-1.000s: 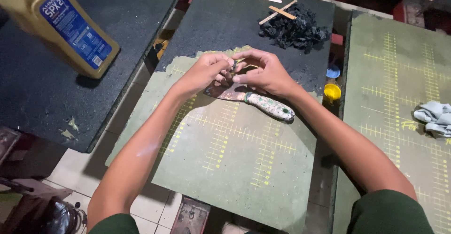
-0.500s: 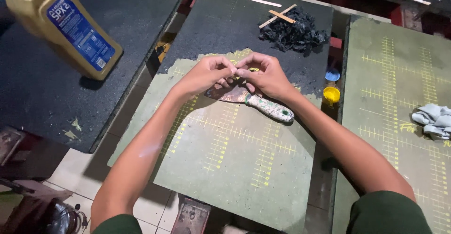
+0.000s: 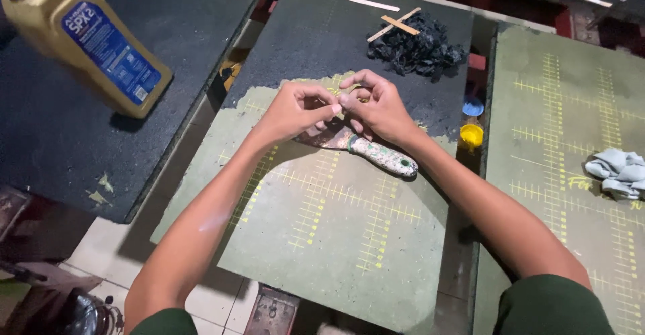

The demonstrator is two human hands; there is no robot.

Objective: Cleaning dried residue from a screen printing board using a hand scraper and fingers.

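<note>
Head view, looking down on a green board (image 3: 322, 241) with yellow grid lines, its far half coated black. Left hand (image 3: 295, 110) and right hand (image 3: 376, 106) brought together above the board's middle, fingertips meeting, pinching something small between them; too small to identify, possibly a scrap of the black stuff. Neither hand spread; fingers curled in on both. Directly beneath, lying on the board: scraper (image 3: 366, 148), paint-flecked handle pointing right, blade tucked under the hands, not held.

Farther off on the black area: heap of black scrapings (image 3: 416, 49), two wooden sticks (image 3: 393, 24) crossed at its edge, one more stick beyond. In the gap right of the board: yellow cap (image 3: 471, 135) and blue cap (image 3: 473, 108). On the next board to the right, crumpled grey rag (image 3: 618, 170). On the dark bench (image 3: 80, 153) at left, gold bottle (image 3: 84, 39) with blue label, lying tilted.

Risks, as judged:
- Pinched bit so small that a loosened grip could drop it onto the board or down the gap, hard to find against the black.
- Forearms low over the scraper; a careless pull back could knock it off toward the floor.
- Sticky residue likely to smear from fingers onto the cleaned green area.
</note>
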